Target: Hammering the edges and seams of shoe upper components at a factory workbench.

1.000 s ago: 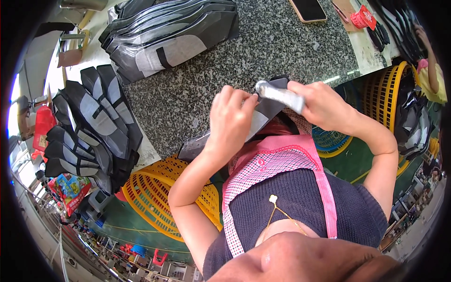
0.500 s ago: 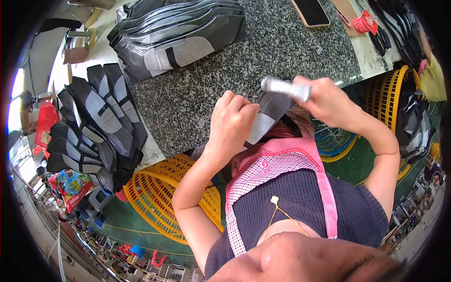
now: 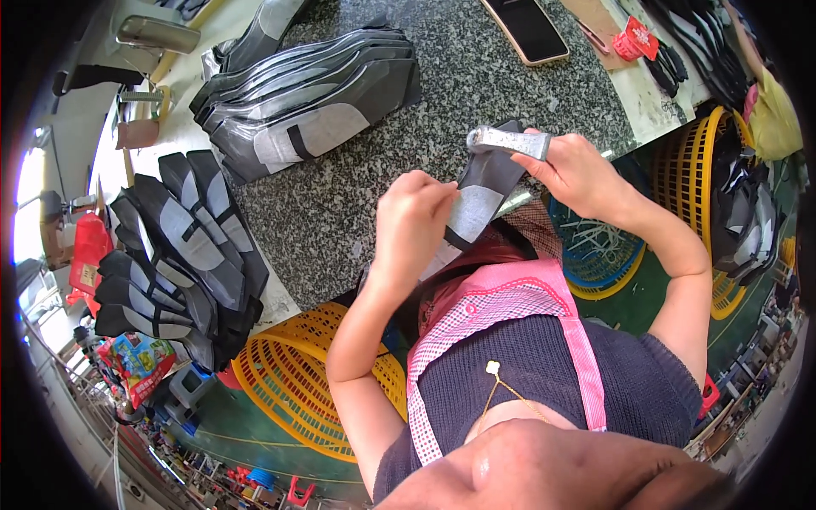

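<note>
A dark sheet piece with a light grey patch (image 3: 476, 211), like a shoe upper part, lies slanted at the near edge of the stone slab. At its left edge the fingers of my left hand (image 3: 414, 217) are pinched together on it. My right hand (image 3: 582, 174) is closed on a silver metal hammer (image 3: 508, 142), whose rounded end points left over the piece's far end. The hammer's handle is mostly hidden by my fingers. Whether the hammer touches the piece, I cannot tell.
The speckled stone slab (image 3: 459, 76) bears a stack of similar pieces (image 3: 323, 127) and a phone (image 3: 527, 30). More pieces (image 3: 183, 229) fan out at the left edge. Yellow baskets (image 3: 319, 374) stand below, with a blue basket (image 3: 595, 246) at the right.
The hammer has tipped and shifted slightly left and up with my right hand. More of the dark piece shows between my hands. My left hand stays at its edge.
</note>
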